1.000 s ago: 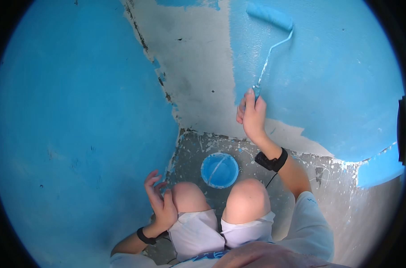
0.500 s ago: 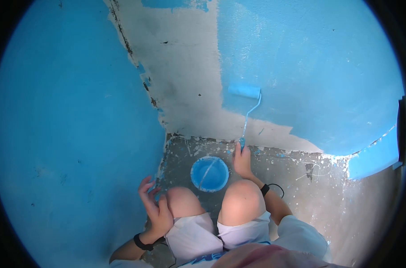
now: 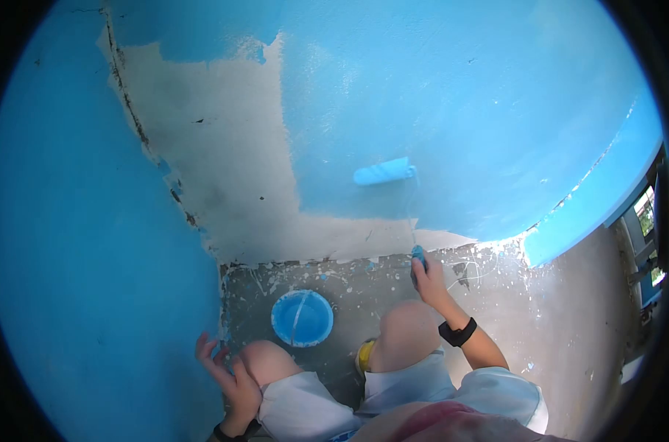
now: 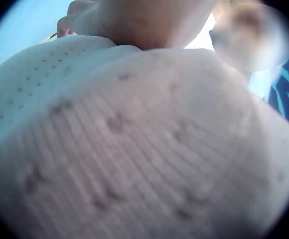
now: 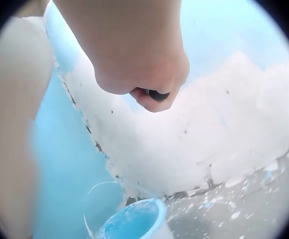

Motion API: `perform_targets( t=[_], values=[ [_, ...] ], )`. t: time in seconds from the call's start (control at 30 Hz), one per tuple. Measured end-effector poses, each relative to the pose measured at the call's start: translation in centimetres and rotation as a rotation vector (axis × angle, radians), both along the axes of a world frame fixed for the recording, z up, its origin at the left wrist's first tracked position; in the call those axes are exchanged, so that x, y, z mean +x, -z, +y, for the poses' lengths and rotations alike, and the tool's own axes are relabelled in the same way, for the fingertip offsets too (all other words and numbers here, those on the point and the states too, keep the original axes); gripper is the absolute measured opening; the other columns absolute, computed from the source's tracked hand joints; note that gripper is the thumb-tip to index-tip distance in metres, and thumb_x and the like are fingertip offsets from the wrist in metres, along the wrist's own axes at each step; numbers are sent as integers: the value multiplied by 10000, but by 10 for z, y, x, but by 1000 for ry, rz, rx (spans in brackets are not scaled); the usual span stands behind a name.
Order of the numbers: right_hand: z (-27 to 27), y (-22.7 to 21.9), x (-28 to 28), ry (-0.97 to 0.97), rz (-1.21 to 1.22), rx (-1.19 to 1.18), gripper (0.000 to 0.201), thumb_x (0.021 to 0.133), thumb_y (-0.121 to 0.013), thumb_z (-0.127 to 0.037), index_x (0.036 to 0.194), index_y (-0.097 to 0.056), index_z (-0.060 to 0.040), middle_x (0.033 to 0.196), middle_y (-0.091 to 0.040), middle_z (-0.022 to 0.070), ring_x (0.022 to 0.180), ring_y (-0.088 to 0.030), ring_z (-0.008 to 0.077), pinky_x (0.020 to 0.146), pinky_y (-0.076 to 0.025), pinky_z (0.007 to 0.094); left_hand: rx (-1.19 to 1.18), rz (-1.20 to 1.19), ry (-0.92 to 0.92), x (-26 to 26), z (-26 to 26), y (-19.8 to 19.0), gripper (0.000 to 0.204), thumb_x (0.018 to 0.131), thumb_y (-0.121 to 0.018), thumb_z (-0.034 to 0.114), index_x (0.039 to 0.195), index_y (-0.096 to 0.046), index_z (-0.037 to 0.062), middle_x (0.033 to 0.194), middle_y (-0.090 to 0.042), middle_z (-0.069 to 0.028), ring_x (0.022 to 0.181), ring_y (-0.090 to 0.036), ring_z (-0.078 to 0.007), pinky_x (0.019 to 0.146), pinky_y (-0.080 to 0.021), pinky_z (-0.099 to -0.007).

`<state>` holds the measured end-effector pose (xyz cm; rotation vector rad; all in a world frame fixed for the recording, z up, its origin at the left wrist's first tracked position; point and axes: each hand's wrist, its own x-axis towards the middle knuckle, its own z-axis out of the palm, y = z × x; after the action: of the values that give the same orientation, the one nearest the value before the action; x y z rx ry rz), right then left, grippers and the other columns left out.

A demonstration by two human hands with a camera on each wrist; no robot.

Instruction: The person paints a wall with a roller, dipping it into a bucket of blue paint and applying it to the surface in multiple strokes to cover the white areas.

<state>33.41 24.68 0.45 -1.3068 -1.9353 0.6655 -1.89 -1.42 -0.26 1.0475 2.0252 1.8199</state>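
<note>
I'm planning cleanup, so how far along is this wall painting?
The left wall looks mostly blue, as does much of the facing wall. The right hand holds the paint roller. Apparently remaining: the white patch beside the corner and the strip above the floor.

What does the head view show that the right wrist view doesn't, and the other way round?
Only the head view: the roller's blue cover and the left hand.
Only the right wrist view: the handle's dark butt end.
Both: the right hand gripping the handle, the blue bucket, the pale wall patch and the paint-spattered floor.
</note>
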Motion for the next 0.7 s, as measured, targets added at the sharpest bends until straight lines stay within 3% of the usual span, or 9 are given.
perform_targets(
  t=[0.07, 0.13, 0.27, 0.37, 0.4, 0.5, 0.7],
  values=[
    [6, -42, 15, 25, 369, -234, 324, 1065, -510, -363, 971, -529, -54, 600, -477, 15, 448, -458, 123, 425, -367, 274, -28, -3, 3, 1, 4, 1, 506, 883, -451, 58, 1384, -387, 23, 1511, -340, -163, 1265, -435, -307, 1031, -395, -458],
    [18, -77, 30, 10, 614, -265, 348, 1080, -470, -409, 937, -471, -92, 596, -379, -32, 417, -361, 81, 370, -303, 231, -67, 38, -31, 0, 11, 1, 533, 895, -456, 72, 1417, -365, 8, 1484, -359, -179, 1257, -436, -320, 1008, -409, -466],
    [38, -146, 52, -122, 988, -264, 385, 1076, -488, -413, 842, -405, -118, 566, -298, -48, 397, -268, 48, 340, -232, 236, -115, 66, -36, 4, 20, -7, 549, 912, -465, 71, 1439, -335, -11, 1468, -363, -195, 1262, -431, -332, 999, -419, -471],
    [59, -175, 73, -16, 879, -258, 397, 1065, -519, -412, 809, -397, -134, 556, -287, -61, 392, -262, 40, 341, -222, 231, -124, 97, -9, 8, 17, -10, 557, 934, -486, 71, 1458, -317, -19, 1455, -368, -202, 1265, -430, -335, 1021, -411, -470],
    [63, -182, 74, 2, 940, -318, 389, 1048, -559, -391, 787, -407, -146, 551, -290, -69, 387, -259, 36, 344, -213, 229, -155, 126, -7, 10, 13, -10, 553, 942, -493, 66, 1459, -314, -15, 1470, -360, -205, 1279, -424, -339, 1037, -400, -468],
    [83, -165, 85, 66, 914, -466, 378, 1036, -575, -360, 773, -408, -147, 539, -292, -64, 382, -266, 46, 348, -211, 236, -238, 165, -40, 19, -7, -5, 537, 972, -497, 103, 1462, -308, -6, 1507, -337, -210, 1310, -409, -346, 1067, -376, -467],
    [77, -63, 72, 219, 780, -567, 344, 1016, -549, -281, 742, -406, -130, 518, -318, -42, 375, -291, 86, 365, -253, 280, -258, 129, -121, 26, -12, 18, 511, 1011, -469, 185, 1458, -307, 0, 1544, -310, -210, 1344, -389, -352, 1089, -356, -473]
  ],
)
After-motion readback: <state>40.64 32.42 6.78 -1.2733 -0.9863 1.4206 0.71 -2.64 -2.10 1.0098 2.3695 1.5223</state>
